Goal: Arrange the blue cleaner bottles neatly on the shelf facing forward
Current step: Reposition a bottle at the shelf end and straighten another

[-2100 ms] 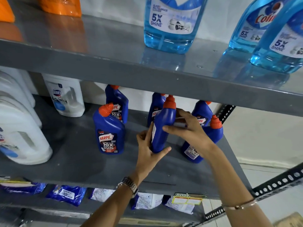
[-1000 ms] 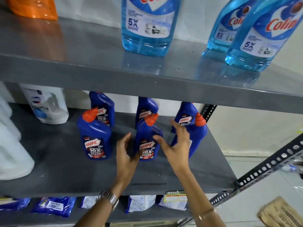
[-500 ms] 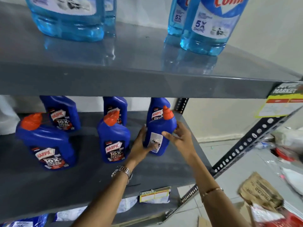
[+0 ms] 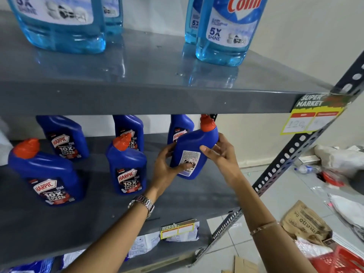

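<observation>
On the grey middle shelf (image 4: 98, 219) stand several dark blue cleaner bottles with orange caps. Two front ones, the front left bottle (image 4: 47, 174) and the front middle bottle (image 4: 128, 168), show their labels forward, as do three in the back row (image 4: 65, 138). At the shelf's right end a tilted bottle (image 4: 194, 152) shows its white back label and leans right. Both hands hold it: my left hand (image 4: 167, 168) grips its lower left side, my right hand (image 4: 220, 154) its right side.
The upper shelf (image 4: 157, 95) hangs low over the bottles and carries light blue glass-cleaner bottles (image 4: 226, 30). A perforated upright (image 4: 291, 154) with a yellow price tag (image 4: 313, 115) stands right. Bags, paper and a red basket (image 4: 338, 261) litter the floor.
The view has moved closer and slightly right. The rightmost bottle, held in both hands, has lifted and tilted further right, its back label still toward me.
</observation>
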`<state>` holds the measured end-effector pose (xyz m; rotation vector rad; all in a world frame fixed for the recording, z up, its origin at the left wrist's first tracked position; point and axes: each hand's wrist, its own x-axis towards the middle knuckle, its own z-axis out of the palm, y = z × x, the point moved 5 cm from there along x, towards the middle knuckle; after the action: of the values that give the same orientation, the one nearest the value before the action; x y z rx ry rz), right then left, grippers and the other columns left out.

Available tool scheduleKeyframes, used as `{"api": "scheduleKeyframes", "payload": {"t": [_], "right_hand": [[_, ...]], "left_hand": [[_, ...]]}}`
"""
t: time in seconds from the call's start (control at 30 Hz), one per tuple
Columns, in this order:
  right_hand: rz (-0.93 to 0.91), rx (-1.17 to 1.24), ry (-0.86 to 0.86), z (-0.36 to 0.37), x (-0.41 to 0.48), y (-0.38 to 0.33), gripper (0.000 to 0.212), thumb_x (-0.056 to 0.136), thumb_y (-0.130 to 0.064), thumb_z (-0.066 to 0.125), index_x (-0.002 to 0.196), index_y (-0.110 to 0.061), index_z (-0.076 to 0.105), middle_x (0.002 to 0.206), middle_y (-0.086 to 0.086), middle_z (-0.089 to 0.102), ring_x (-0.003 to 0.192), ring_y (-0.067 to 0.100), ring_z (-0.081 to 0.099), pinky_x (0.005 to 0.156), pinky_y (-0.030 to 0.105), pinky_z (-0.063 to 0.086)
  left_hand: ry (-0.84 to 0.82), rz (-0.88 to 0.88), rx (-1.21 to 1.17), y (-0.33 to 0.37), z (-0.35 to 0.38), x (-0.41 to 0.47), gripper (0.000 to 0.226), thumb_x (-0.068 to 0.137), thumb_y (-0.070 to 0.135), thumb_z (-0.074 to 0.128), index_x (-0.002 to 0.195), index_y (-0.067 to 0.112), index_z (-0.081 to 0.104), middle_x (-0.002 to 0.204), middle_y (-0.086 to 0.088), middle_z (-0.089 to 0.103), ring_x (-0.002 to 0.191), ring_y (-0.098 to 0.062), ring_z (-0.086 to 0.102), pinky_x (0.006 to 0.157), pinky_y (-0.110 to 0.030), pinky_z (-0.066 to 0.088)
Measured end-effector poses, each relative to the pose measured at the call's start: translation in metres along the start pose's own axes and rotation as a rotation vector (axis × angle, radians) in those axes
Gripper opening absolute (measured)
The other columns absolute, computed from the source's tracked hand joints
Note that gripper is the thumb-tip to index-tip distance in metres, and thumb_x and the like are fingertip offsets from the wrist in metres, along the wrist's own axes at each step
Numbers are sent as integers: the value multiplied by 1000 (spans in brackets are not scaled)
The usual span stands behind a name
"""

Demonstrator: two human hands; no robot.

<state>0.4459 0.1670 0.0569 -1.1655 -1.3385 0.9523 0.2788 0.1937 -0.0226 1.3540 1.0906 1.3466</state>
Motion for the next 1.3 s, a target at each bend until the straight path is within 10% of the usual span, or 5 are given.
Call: {"api": "scheduleKeyframes", "payload": {"t": [0.3, 0.4, 0.7, 0.93, 1.3], "right_hand": [[92, 69, 238, 9, -13, -4, 38, 76, -17, 74, 110, -15, 57, 94, 5, 67, 83, 26, 68, 71, 46, 60], [85, -23, 78, 12, -14, -15, 43, 76, -25, 74, 116, -25, 58, 99, 6, 63, 83, 17, 70, 60, 31, 60], [14, -260, -296, 2, 9, -30, 48, 72, -7, 76, 117, -14, 59, 119, 12, 62, 110, 20, 58, 92, 31, 49], [-45, -348, 135, -14, 18, 1, 49, 60, -27, 85, 106, -22, 67, 107, 5, 65, 89, 9, 61, 83, 34, 54], [-26, -443, 55, 1, 10, 37, 62, 64, -31, 82, 120, -14, 61, 102, 1, 57, 94, 23, 62, 80, 46, 58]], "left_hand": [[-51, 185, 247, 14, 26, -28, 85, 68, 26, 80, 138, 16, 33, 130, -17, 37, 123, -24, 35, 99, -10, 31], [-41, 163, 207, 9, 35, -34, 103, 58, 23, 86, 139, 30, 23, 130, -11, 29, 122, -17, 34, 104, -21, 34], [-196, 95, -31, -5, 38, -27, 61, 74, 29, 71, 126, 39, 40, 117, 20, 60, 111, -7, 57, 85, -16, 49], [-181, 142, 121, -1, 28, 9, 66, 72, 11, 76, 130, 14, 44, 117, 0, 47, 103, -3, 58, 78, -11, 51], [-134, 107, 160, -35, 17, -2, 65, 71, 7, 76, 108, 49, 42, 113, 11, 47, 101, -9, 58, 76, -12, 52]]}}
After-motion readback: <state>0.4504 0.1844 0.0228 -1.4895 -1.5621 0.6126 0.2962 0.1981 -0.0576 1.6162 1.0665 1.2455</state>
